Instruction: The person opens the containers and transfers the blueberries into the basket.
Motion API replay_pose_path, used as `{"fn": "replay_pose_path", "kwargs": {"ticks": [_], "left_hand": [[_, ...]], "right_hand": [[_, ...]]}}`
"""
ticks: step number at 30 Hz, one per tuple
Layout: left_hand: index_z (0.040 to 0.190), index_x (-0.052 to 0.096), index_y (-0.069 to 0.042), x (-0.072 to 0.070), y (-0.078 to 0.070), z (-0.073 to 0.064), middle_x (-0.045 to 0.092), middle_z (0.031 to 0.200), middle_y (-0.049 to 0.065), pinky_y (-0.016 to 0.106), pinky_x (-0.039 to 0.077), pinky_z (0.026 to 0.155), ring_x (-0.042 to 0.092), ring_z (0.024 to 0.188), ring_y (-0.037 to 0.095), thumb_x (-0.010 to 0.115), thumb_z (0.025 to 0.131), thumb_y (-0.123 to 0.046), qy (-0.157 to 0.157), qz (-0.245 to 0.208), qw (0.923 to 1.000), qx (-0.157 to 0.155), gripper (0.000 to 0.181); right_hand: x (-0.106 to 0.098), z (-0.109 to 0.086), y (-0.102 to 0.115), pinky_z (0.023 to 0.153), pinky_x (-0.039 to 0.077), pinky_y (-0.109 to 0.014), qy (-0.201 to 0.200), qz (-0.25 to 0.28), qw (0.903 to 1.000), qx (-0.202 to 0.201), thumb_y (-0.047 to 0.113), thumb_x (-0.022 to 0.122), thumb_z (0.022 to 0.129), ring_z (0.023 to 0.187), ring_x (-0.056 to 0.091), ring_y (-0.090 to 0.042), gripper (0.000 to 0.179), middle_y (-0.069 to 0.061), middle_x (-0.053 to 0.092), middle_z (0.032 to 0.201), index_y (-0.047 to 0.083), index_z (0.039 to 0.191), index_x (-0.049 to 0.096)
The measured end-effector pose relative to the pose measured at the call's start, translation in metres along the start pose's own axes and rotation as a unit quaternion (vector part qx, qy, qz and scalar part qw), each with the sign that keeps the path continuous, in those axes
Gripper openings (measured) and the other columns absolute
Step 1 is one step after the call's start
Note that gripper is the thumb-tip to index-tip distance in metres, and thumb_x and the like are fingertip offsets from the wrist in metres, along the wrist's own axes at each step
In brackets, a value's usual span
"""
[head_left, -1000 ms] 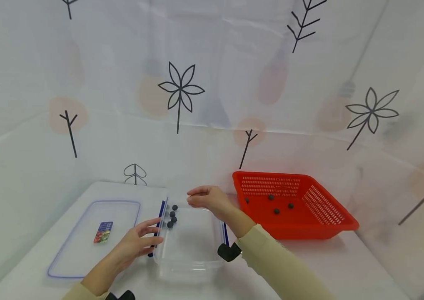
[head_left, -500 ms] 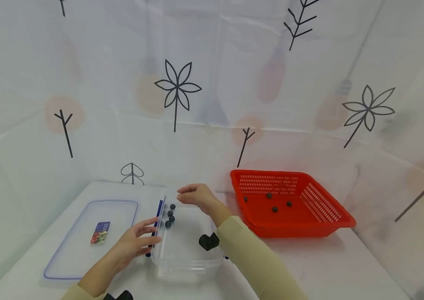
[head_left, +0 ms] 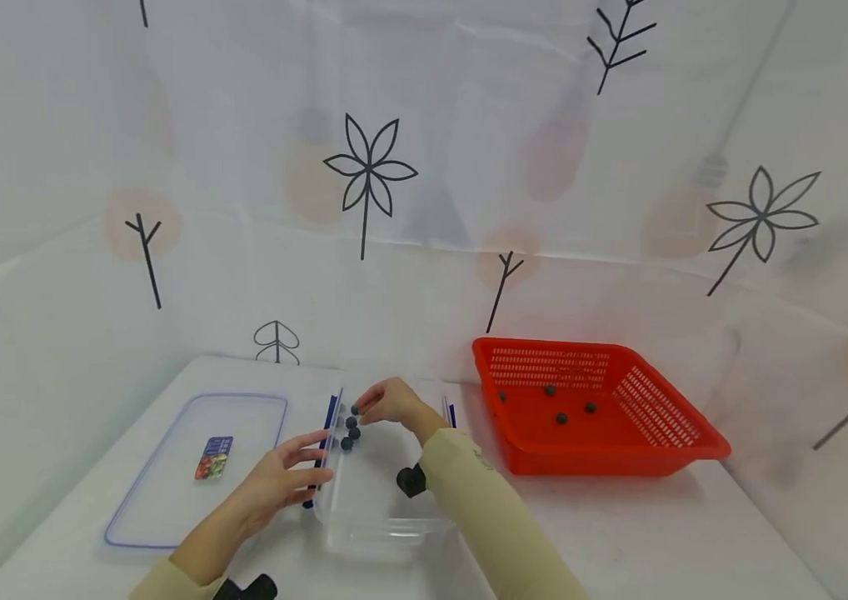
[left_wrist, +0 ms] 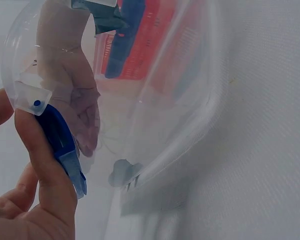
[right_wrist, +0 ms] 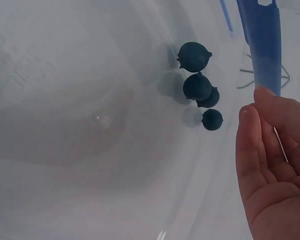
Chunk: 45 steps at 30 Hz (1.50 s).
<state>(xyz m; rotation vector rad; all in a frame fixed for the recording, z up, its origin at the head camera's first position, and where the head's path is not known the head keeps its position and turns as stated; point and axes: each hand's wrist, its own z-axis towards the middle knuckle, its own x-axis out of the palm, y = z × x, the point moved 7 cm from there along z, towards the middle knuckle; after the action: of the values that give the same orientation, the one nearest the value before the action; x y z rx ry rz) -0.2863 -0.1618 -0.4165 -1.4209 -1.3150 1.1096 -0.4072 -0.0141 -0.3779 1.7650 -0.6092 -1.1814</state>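
Note:
A clear plastic box (head_left: 394, 527) with blue side latches stands on the table. Several blueberries (right_wrist: 194, 56) lie along its left inner wall in the right wrist view. My right hand (head_left: 394, 402) reaches over the box, fingertips bunched beside the farthest berry. Those fingertips meet in the right wrist view, but no berry shows between them, and one could be hidden. At the box's left side rests my left hand (head_left: 274, 482), fingers spread and lightly bent. Its fingers touch the outside by a blue latch (left_wrist: 57, 130) in the left wrist view.
On the left lies a clear lid (head_left: 141, 500) with a blue rim and a small printed label (head_left: 213, 457). A red slotted basket (head_left: 619, 461) stands at right, with several blueberries (head_left: 561, 418) in it. A patterned cloth hangs behind the table.
My right hand has moved left and down, from the box's far right to the berries at its left wall. The left hand stays at the box's side. The head view has shifted slightly.

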Motion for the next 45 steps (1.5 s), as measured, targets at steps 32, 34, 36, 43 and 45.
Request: {"fn": "replay_pose_path", "kwargs": {"ticks": [32,34,36,43,45], "left_hand": [[0.136,0.046,-0.012,0.002,-0.003,0.003,0.050,0.123,0.015,0.040,0.051,0.080,0.059,0.092,0.021,0.073,0.079,-0.009,0.009,-0.001,0.9999,0.008,0.063],[0.137,0.045,-0.012,0.003,-0.002,0.003,0.049,0.124,0.016,0.040,0.051,0.080,0.058,0.092,0.021,0.073,0.080,-0.010,0.016,-0.002,0.9998,0.011,0.064],[0.137,0.045,-0.012,0.004,-0.002,0.003,0.048,0.124,0.017,0.040,0.051,0.080,0.058,0.092,0.022,0.073,0.080,-0.010,0.018,-0.003,0.9998,0.011,0.064],[0.136,0.046,-0.012,0.003,-0.003,0.001,0.049,0.125,0.017,0.039,0.051,0.078,0.057,0.094,0.023,0.073,0.079,-0.009,0.007,0.001,0.9999,0.010,0.063],[0.136,0.046,-0.012,0.002,-0.003,0.001,0.049,0.124,0.017,0.039,0.051,0.079,0.056,0.094,0.023,0.074,0.079,-0.009,0.004,0.003,1.0000,0.008,0.064]], "right_hand": [[0.021,0.007,-0.008,0.071,0.051,-0.027,0.104,-0.205,0.9733,-0.007,0.006,0.075,0.077,0.071,0.057,-0.014,0.013,0.001,0.062,0.079,0.007,0.089,0.071],[0.017,0.006,-0.005,0.072,0.052,-0.030,0.100,-0.167,0.9808,-0.015,0.007,0.075,0.077,0.071,0.059,-0.014,0.015,0.000,0.064,0.078,0.005,0.091,0.071],[0.012,0.003,-0.001,0.073,0.053,-0.031,0.096,-0.131,0.9865,-0.018,0.008,0.076,0.076,0.070,0.061,-0.016,0.016,-0.001,0.065,0.078,0.003,0.091,0.070],[-0.010,-0.016,0.023,0.075,0.053,-0.032,0.088,-0.063,0.9939,-0.022,0.012,0.073,0.080,0.076,0.064,-0.022,0.015,-0.006,0.067,0.082,0.003,0.091,0.069],[-0.016,-0.022,0.029,0.078,0.053,-0.033,0.085,-0.045,0.9950,-0.027,0.015,0.073,0.081,0.078,0.065,-0.022,0.017,-0.006,0.068,0.084,0.005,0.093,0.069]]}}
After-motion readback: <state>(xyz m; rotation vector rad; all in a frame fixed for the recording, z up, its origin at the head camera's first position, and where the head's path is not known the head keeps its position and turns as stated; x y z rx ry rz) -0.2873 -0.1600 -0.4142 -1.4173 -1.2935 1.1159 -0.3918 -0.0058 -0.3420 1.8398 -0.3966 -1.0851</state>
